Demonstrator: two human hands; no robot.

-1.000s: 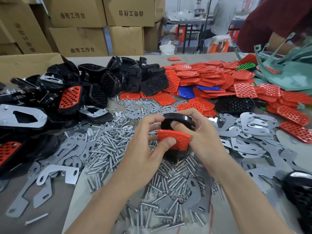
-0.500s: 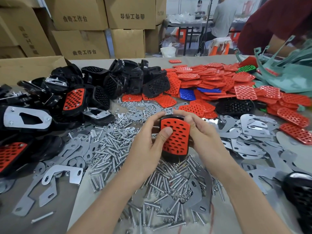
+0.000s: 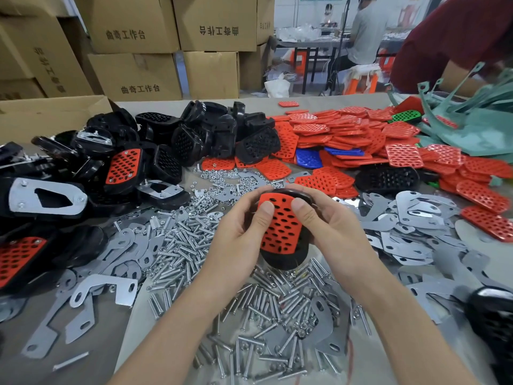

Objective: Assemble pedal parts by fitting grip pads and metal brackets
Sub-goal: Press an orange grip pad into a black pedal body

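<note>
Pad-seating step, centre of frame. Left hand point(image 3: 240, 234) and right hand point(image 3: 336, 234) grasp one black pedal body point(image 3: 280, 261) between them, above the screws point(image 3: 191, 245) littering the tabletop point(image 3: 155, 105). Red grip pad point(image 3: 280, 226) lies on the body's upper face, with black rim showing below its near edge. Fingers point(image 3: 313, 193) of both hands curl round the back and far end of the body. Both thumbs lie flat on the pad's far corners, pressing.

Judgement: pad is placed, probably not yet fully seated. To do it well:
- Keep the body braced from behind with the curled fingers.
- Check that the pad's outline sits evenly inside the rim.
- Walk the thumbs from the far end toward the near end, so the pad beds down flat and not askew.

Pressure on one corner alone could lift the opposite one. Whether anything comes up through the pad's holes cannot be told from here.

Metal brackets point(image 3: 416, 218) lie heaped at right of frame. None is on this piece as far as can be seen, so that fitting looks yet to come.

Against half a second ago: only the left thumb was on the pad's face then, now the right thumb presses there too. A second ago the pad showed nearly edge-on against the body's front. Now it faces the camera flat.
</note>
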